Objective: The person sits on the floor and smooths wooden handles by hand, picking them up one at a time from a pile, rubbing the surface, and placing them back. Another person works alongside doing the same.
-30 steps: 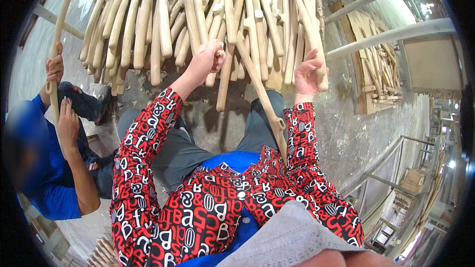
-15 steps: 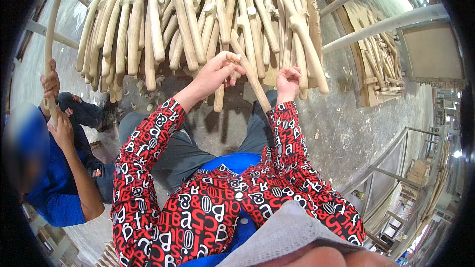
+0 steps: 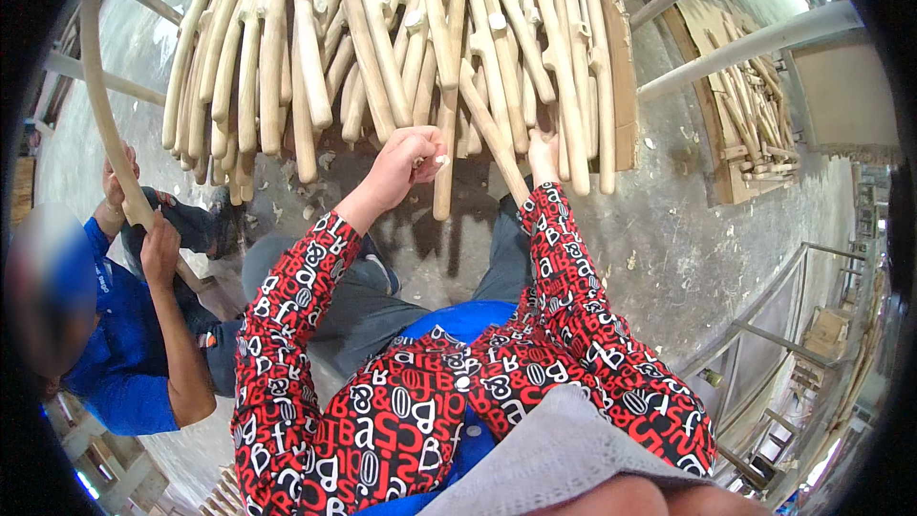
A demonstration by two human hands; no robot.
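Observation:
Curled fingers close my left hand [image 3: 409, 164] in front of the pile's near ends. A small whitish bit shows at its fingertips, too small to name. Just right of it, a pale wooden stick [image 3: 444, 167] juts out toward me. Between my hands a loose-looking wooden stick [image 3: 492, 132] slants down to my right cuff. My right hand [image 3: 544, 158] reaches up among the stick ends, close to a long knobbed stick [image 3: 565, 115]. Its fingers are partly hidden, so I cannot make out a grip. The wooden sticks [image 3: 310, 67] lie heaped, several with cut knobs.
Cardboard [image 3: 619, 67] lies under the pile's right side. At left, a co-worker in a blue shirt [image 3: 119, 354] holds a long curved wooden stick [image 3: 107, 105]. Farther right, more sticks [image 3: 745, 124] lie on a board near metal poles [image 3: 745, 53]. Chips litter the concrete floor [image 3: 650, 258].
My left hand has moved down and curled tighter. My right hand has shifted left among the stick ends. The co-worker's stick has tilted, and their hands are lower.

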